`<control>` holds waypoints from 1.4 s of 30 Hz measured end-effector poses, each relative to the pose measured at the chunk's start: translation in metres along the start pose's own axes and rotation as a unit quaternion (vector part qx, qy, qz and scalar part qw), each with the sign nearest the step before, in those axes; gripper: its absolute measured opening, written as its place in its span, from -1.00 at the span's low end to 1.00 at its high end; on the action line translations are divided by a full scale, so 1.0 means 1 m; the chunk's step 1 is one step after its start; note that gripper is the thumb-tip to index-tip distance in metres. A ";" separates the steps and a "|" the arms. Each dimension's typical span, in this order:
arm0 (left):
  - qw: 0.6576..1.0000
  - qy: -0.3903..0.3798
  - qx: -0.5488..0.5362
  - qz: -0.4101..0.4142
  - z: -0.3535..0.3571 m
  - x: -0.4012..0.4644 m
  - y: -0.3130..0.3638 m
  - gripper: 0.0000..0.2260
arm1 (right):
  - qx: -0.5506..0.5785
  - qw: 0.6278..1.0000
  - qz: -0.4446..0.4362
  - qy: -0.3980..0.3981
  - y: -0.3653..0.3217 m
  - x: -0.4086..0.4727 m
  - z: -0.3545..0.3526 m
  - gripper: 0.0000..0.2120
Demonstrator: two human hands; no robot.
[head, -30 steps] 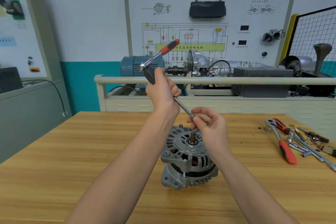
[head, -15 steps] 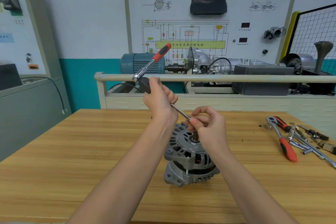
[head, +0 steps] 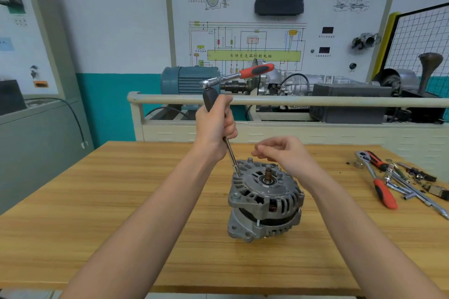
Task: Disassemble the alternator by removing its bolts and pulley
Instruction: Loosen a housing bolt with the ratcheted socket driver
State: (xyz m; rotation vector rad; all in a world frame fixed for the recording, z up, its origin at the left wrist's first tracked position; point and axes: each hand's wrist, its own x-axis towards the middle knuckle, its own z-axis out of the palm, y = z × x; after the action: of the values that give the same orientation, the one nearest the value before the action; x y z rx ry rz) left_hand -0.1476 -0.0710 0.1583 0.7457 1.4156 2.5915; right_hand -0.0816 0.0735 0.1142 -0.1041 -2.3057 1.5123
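My left hand (head: 215,126) grips the ratchet extension (head: 230,153) onto a housing bolt; my right hand (head: 284,153) hovers loosely curled, holding nothing. The alternator (head: 264,201) stands at frame centre on the worktop (head: 97,201).

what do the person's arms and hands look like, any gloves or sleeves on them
Both forearms are bare as far up as the picture shows: no sleeves or cuffs in view. The left hand and right hand wear no gloves. No watch, ring, bracelet or marking shows on either wrist or on the fingers that can be seen.
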 end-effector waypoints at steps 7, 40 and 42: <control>0.999 -0.021 0.030 -0.029 -0.001 -0.008 -0.015 -0.62 | -0.325 0.944 -0.048 0.031 0.048 -0.016 0.025 -0.67; 0.978 -0.176 0.085 -0.071 0.019 -0.025 -0.037 -0.62 | -0.350 0.934 -0.053 -0.041 0.051 -0.003 0.007 -0.75; 0.971 -0.210 0.082 -0.075 0.018 -0.024 -0.038 -0.63 | -0.358 0.930 -0.067 -0.039 0.054 -0.002 0.009 -0.72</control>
State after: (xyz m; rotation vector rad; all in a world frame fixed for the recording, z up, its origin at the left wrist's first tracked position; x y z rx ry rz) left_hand -0.1245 -0.0434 0.1266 1.0851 1.4869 2.0618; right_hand -0.0909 0.0878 0.0619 -0.0770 -2.7479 0.5564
